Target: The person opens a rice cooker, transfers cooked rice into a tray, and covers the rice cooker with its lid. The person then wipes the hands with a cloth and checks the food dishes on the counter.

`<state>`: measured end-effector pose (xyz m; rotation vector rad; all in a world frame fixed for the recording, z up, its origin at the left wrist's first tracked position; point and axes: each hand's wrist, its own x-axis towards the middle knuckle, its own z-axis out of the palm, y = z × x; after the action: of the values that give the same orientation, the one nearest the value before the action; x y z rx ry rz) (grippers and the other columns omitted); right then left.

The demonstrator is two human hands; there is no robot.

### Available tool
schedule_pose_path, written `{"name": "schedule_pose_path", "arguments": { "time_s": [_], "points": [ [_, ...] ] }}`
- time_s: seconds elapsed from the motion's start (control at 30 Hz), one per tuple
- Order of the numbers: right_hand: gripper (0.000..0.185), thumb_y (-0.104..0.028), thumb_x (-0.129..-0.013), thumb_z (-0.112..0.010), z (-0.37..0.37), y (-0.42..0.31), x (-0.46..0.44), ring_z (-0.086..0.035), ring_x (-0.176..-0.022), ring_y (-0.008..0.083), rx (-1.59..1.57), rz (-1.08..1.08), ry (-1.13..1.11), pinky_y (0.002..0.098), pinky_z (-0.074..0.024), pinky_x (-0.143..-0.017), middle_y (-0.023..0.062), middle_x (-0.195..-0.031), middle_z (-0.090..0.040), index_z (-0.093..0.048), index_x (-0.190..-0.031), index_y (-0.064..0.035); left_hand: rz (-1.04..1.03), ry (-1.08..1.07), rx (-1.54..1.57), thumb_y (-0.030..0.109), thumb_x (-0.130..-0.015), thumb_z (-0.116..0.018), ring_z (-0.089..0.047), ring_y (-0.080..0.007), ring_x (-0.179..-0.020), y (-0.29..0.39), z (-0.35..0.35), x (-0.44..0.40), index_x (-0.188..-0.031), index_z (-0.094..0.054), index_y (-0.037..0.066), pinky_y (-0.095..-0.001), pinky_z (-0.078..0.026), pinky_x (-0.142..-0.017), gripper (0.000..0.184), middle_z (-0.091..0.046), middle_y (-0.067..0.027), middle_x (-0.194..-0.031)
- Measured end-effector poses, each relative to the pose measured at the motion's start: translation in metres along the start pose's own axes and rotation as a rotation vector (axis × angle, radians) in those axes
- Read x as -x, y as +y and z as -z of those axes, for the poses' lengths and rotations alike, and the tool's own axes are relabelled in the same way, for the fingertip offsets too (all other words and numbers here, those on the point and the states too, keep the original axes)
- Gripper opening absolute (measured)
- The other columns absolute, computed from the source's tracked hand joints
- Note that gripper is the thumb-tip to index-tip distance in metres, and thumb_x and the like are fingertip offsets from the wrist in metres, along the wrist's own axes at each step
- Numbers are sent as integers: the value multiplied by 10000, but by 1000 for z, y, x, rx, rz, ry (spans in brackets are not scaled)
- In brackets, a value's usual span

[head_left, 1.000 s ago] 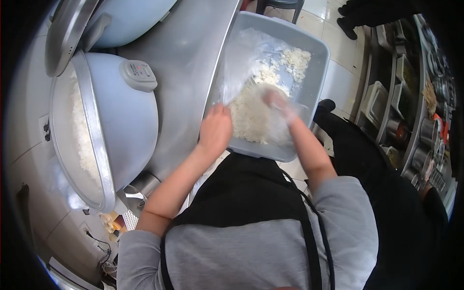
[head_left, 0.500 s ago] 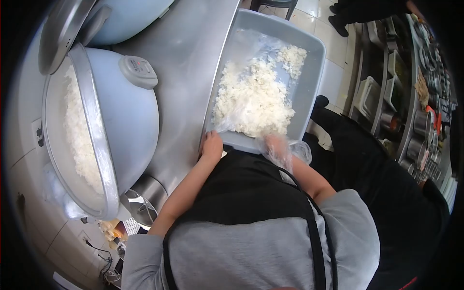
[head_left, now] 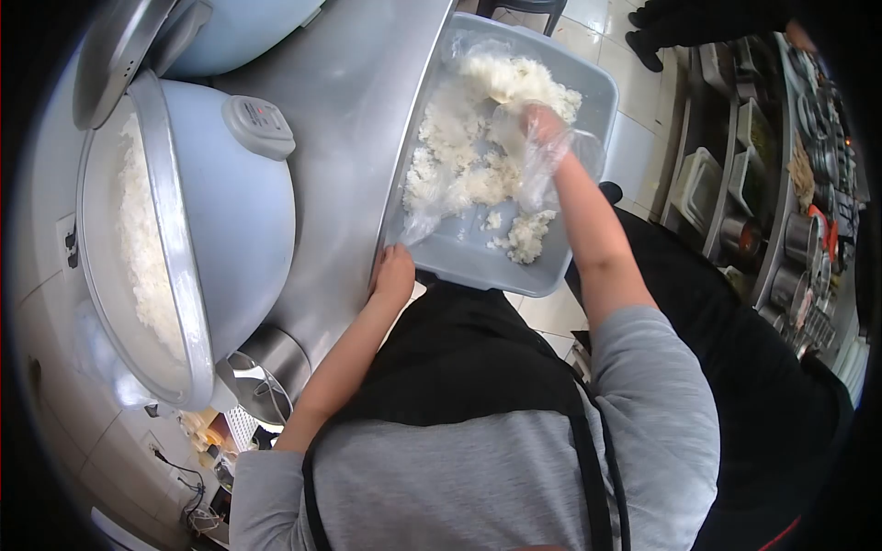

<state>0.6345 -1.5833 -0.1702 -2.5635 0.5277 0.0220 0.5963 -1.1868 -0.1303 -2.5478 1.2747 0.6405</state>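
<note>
A grey-blue plastic tub holds white rice, spread in loose clumps. Clear plastic film lies over part of the rice on the left. My left hand is closed at the tub's near left corner, with an end of that film in its fingers. Over the far right part of the rice is my right hand, inside a loose clear plastic bag. Its fingers point away from me against the rice and are mostly hidden by the bag and rice.
Left of the metal counter's edge stands a large open rice cooker with rice inside. A metal pot is below it. Shelves with containers run along the right. Another person's dark-clad legs show at the upper right.
My right hand swept from the middle of the tub to its near edge, then forward to the far side, heaping rice there. My left hand moved back to the near left corner.
</note>
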Motion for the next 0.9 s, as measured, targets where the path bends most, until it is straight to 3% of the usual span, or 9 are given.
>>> {"name": "schedule_pose_path", "arguments": {
  "time_s": [0.07,0.17,0.23,0.33,0.4,0.53,0.73,0.8,0.9],
  "points": [
    [188,-151,-755,-468,36,-9,28,-522,-546,239,-37,-83,-144,361,-417,-556,143,-594,-534,-579,-692,-14,55,-23,235,89,-722,-602,-476,-319,-978,-1,3,-1,-901,-555,-58,-378,-434,-829,237,-495,-157,-974],
    [187,-193,-722,-518,69,-45,119,-570,-572,300,-118,-49,-276,408,-431,-528,142,-637,-596,-589,-643,-39,111,-77,374,71,-726,-543,-491,-328,-962,7,39,-4,-871,-585,-48,-395,-434,-811,192,-507,-170,-972],
    [257,-251,-784,-525,89,-98,158,-577,-974,235,306,-130,-1000,320,-451,-804,150,-996,-613,-653,-905,-63,99,-32,457,78,-725,-553,-496,-330,-970,13,74,-19,-870,-583,-50,-405,-439,-811,196,-511,-176,-978],
    [279,-258,-786,-522,-51,-27,216,-572,-989,273,719,-342,-747,355,-449,-835,153,-1002,-615,-644,-944,-63,-12,230,496,81,-725,-564,-515,-329,-944,19,119,-52,-843,-588,-43,-412,-446,-806,174,-529,-186,-981],
    [182,-112,-745,-496,14,-22,175,-620,-850,295,370,135,-717,385,-497,-738,160,-896,-630,-651,-827,-62,-20,214,472,145,-727,-635,-507,-349,-974,17,153,-82,-934,-547,-60,-402,-419,-850,304,-520,-203,-1019],
    [249,-146,-800,-459,23,9,86,-606,-931,278,483,-179,-569,388,-502,-759,152,-999,-618,-643,-944,-61,-62,277,345,123,-740,-608,-481,-361,-1039,13,211,-141,-974,-552,-74,-408,-407,-880,311,-492,-230,-1109],
    [215,-137,-772,-487,69,4,67,-617,-862,301,433,-183,-338,393,-493,-730,166,-936,-627,-653,-869,-42,-59,415,194,141,-746,-584,-376,-451,-1131,16,249,-153,-1008,-588,-25,-460,-303,-977,311,-375,-279,-1254],
    [207,-150,-777,-482,60,28,72,-616,-817,318,521,-158,-352,415,-483,-684,165,-901,-630,-652,-811,-38,-6,636,113,160,-731,-592,-323,-447,-1176,9,198,-167,-980,-623,40,-478,-253,-1004,279,-351,-290,-1276],
    [301,-237,-803,-528,81,50,110,-561,-948,298,305,27,40,384,-435,-814,167,-1014,-595,-590,-1021,-38,-199,464,292,223,-738,-608,-287,-429,-1210,21,234,-82,-1002,-611,33,-476,-254,-1009,326,-355,-269,-1282]
  ]
}}
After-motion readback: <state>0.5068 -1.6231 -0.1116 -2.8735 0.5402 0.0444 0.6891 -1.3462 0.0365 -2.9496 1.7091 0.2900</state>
